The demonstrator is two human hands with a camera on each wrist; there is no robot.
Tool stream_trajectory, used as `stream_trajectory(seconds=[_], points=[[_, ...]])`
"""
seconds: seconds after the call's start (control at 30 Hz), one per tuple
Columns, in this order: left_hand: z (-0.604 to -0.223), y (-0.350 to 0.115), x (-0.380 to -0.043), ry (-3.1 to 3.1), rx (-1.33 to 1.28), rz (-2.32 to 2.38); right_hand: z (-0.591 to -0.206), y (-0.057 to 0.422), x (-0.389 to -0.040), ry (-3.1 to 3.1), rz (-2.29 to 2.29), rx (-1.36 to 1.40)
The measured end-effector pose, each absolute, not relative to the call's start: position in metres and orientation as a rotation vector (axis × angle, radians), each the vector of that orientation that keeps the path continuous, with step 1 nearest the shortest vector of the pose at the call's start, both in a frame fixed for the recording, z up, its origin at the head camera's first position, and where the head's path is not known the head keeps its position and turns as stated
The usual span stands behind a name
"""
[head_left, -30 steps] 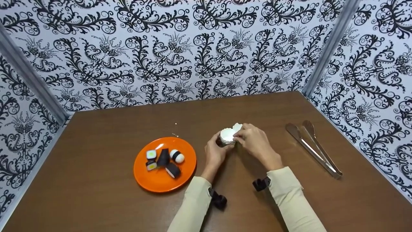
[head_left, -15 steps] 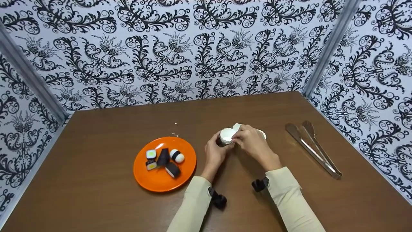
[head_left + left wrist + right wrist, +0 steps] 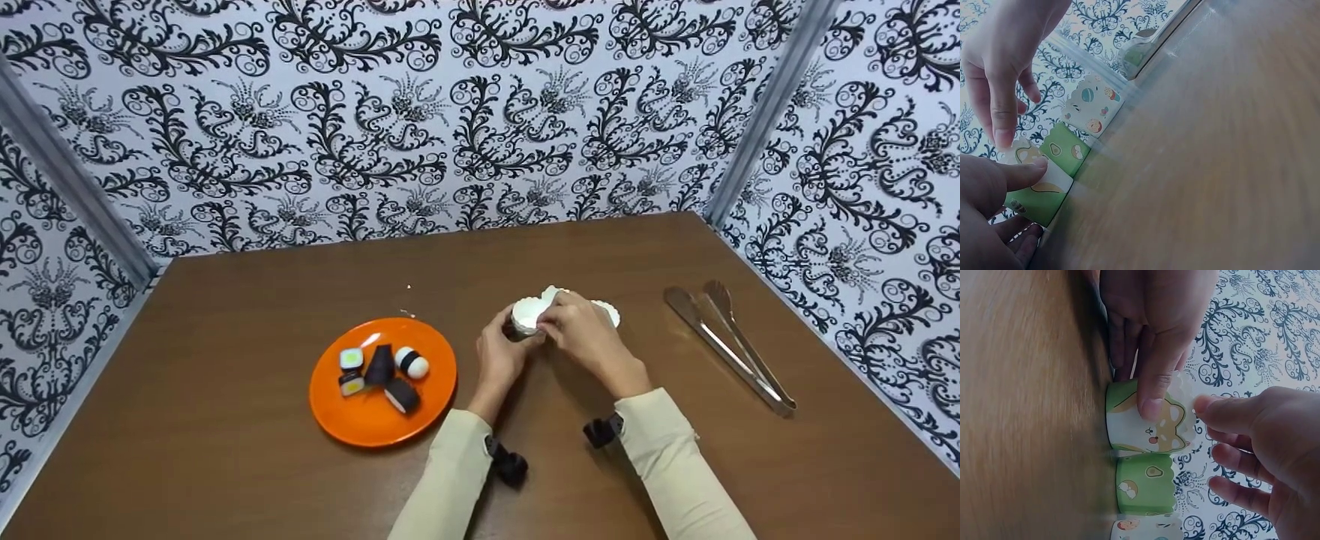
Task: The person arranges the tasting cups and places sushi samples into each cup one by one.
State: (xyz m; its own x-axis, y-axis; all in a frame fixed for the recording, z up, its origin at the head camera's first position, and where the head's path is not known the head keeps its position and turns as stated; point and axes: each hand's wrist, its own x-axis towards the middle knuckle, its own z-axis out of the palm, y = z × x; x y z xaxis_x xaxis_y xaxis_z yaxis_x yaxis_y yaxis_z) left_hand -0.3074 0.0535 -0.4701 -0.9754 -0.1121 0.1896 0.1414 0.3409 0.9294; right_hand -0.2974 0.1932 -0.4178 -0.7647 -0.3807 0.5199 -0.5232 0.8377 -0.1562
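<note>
My left hand (image 3: pixel 501 354) grips a paper baking cup (image 3: pixel 1134 430) with a dog print, thumb on one side and fingers round the other. The cup's base is at the table, and its white scalloped rim faces up. From the right, my right hand (image 3: pixel 592 337) reaches over and pinches the rim with thumb and index fingertips; its other fingers are loosely bent. Beside the held cup stand a green baking cup (image 3: pixel 1143 486) with an avocado print and a white baking cup (image 3: pixel 1093 106) with small coloured prints. In the head view my right hand partly covers these two.
To the left, an orange plate (image 3: pixel 352 427) holds several sushi pieces (image 3: pixel 380 365). Metal tongs (image 3: pixel 739 352) lie at the right of the brown table (image 3: pixel 225 465). Small white bits lie behind the plate. Patterned walls (image 3: pixel 480 112) enclose the back and sides.
My right hand has shifted slightly left and down, uncovering the white scalloped rim of a cup to its right. The left hand keeps its hold, nearly still.
</note>
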Motion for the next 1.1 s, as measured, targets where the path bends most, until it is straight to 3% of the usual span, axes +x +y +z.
stream_trajectory(seconds=[1.1], points=[[-0.4716,0.0531,-0.3084,-2.351,-0.031,-1.716,-0.418,0.1942,-0.2985,-2.498,0.397,0.73]])
